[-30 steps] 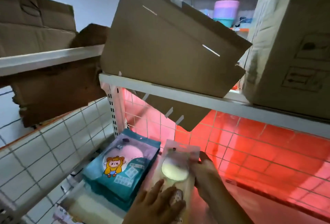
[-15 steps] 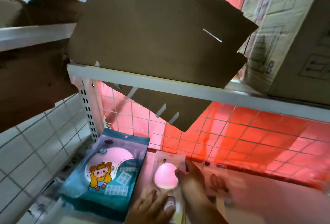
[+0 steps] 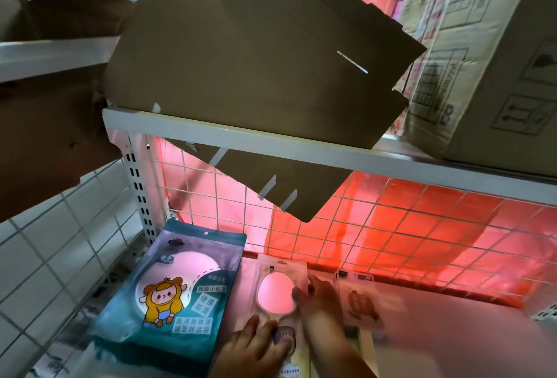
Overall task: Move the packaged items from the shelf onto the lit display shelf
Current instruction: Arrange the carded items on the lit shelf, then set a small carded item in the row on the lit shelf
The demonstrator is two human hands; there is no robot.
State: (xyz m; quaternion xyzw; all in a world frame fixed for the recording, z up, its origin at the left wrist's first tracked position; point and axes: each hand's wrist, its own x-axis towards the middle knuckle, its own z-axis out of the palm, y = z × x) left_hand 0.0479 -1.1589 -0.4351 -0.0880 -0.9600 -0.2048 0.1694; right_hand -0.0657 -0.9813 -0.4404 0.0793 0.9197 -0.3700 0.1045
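Observation:
A narrow pale package with an egg-shaped window (image 3: 275, 288) lies flat on the red-lit display shelf (image 3: 452, 332). My right hand (image 3: 316, 293) grips its right edge, thumb over the front beside the window. My left hand (image 3: 256, 347) rests with fingers spread on the package's lower part. A stack of teal pouches with a cartoon girl (image 3: 177, 290) lies just left of it. Right of my right hand lies a pale carded package (image 3: 358, 302), blurred.
A white upper shelf rail (image 3: 271, 139) runs above, carrying flat cardboard (image 3: 256, 55) that hangs over the edge and a large carton (image 3: 488, 61). A white wire grid (image 3: 391, 227) backs the lit shelf. A white grid panel (image 3: 60, 257) stands at left.
The view has dipped and shifted right. The package went down from a raised tilt to flat on the lit shelf beside the teal pouches, both hands staying on it. A carded package came into view at right.

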